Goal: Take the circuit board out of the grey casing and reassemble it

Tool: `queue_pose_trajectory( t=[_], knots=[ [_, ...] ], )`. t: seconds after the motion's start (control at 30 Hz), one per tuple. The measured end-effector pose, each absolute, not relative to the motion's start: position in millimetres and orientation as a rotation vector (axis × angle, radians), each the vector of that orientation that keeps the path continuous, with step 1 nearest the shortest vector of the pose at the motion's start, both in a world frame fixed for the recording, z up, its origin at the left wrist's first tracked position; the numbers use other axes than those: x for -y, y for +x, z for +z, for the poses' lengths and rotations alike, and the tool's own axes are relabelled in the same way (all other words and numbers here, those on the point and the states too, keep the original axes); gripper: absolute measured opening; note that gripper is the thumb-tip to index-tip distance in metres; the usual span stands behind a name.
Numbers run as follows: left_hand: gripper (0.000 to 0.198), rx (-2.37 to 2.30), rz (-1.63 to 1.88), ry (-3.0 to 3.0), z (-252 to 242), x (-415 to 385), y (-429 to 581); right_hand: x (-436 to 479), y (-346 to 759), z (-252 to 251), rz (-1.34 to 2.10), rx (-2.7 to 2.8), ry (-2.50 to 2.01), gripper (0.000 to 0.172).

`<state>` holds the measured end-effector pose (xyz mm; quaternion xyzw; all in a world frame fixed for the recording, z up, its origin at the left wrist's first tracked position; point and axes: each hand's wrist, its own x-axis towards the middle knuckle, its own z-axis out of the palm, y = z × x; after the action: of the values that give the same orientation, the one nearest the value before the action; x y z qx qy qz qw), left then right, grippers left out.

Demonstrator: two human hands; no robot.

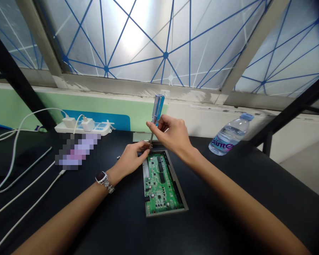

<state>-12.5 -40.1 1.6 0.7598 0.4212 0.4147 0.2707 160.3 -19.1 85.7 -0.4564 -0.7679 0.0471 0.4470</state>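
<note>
A screwdriver (157, 108) with a clear blue handle stands nearly upright, leaning slightly. My right hand (172, 134) is closed on the lower part of its handle, thumb toward the left. The thin shaft runs down to the far left corner of a green circuit board (156, 184) set in a grey metal frame (186, 207). At that corner my left hand (131, 157) pinches around the shaft's lower end with thumb and index finger. The fingers hide the tip, and any screw there cannot be made out. A watch (102, 177) is on my left wrist.
A water bottle (230, 134) stands at the right by the wall. To the left are a white power strip (103, 129) with plugs, several white cables (29, 187) and a blurred-out object (78, 150). A flat pale piece (140, 137) lies behind the board on the black table (215, 219).
</note>
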Motion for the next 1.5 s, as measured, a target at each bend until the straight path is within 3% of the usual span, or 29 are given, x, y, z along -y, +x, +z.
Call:
queue_pose_trajectory(
  t=[0.13, 0.3, 1.5],
  knots=[
    [0.036, -1.142, 1.016, 2.209, -3, 34, -23, 19, 160, 86, 0.122, 1.920, -1.132, 0.043],
    [0.027, -1.198, 0.885, 2.316, -7, 30, -27, 15, 161, 85, 0.163, 1.932, -1.112, 0.037],
    [0.031, -1.115, 0.927, 2.295, -8, 27, -28, 6, 173, 87, 0.689, 2.010, -0.846, 0.026]
  ],
)
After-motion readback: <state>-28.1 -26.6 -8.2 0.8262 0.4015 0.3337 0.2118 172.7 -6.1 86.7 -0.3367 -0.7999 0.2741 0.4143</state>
